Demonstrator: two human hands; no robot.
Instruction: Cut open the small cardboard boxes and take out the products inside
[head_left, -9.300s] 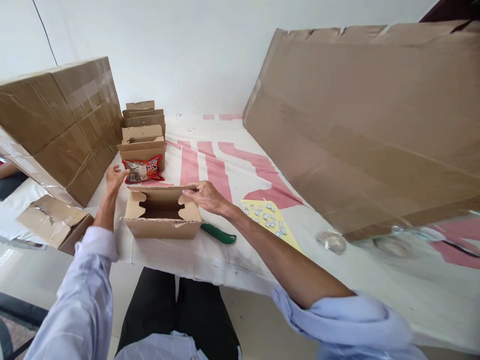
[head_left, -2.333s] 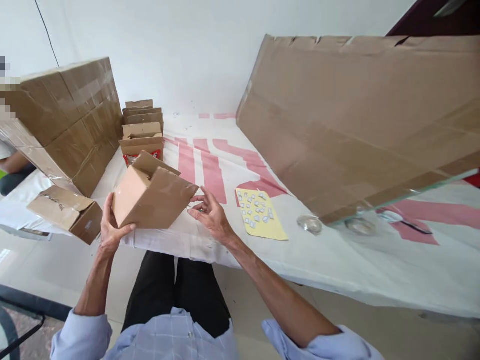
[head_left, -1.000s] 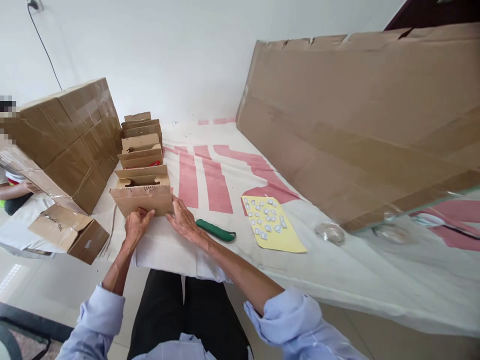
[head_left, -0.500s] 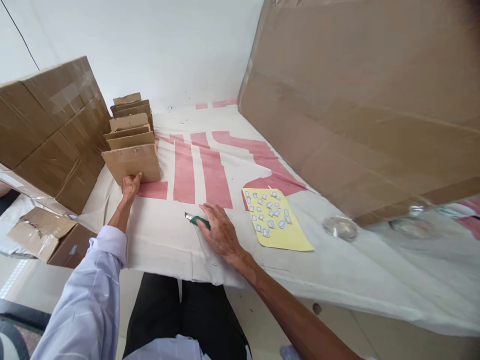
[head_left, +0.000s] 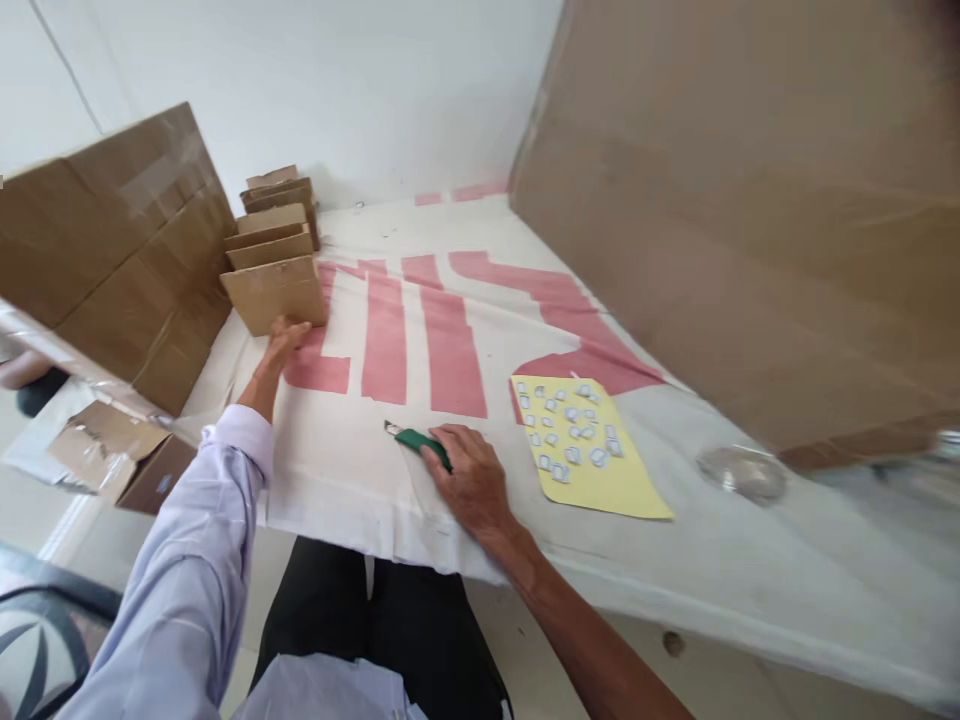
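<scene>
My left hand [head_left: 283,343] is against the lower front of a small cardboard box [head_left: 276,292] with raised flaps. Its thumb stretches to the right; the other fingers are partly hidden, and no firm grip shows. My right hand [head_left: 472,478] is loosely spread at the rear end of a green utility knife [head_left: 421,446]. The knife lies on the white cloth with its blade pointing left, and thumb and fingers sit apart at the handle's end. More open boxes [head_left: 274,218] stand in a row behind the front one. Right of my right hand lies a yellow sheet [head_left: 574,487] with several small white stickers.
A large taped carton [head_left: 127,250] stands left, and a bigger carton [head_left: 735,220] fills the right. Pink patches [head_left: 456,350] mark the cloth-covered table [head_left: 330,465]. A rounded clear object [head_left: 742,472] sits by the right carton. A cardboard box [head_left: 112,455] is at lower left.
The front box has slid away from me toward the row, my left hand moving with it. My right hand has drawn back, uncovering more of the knife, which stays in place. The view has shifted.
</scene>
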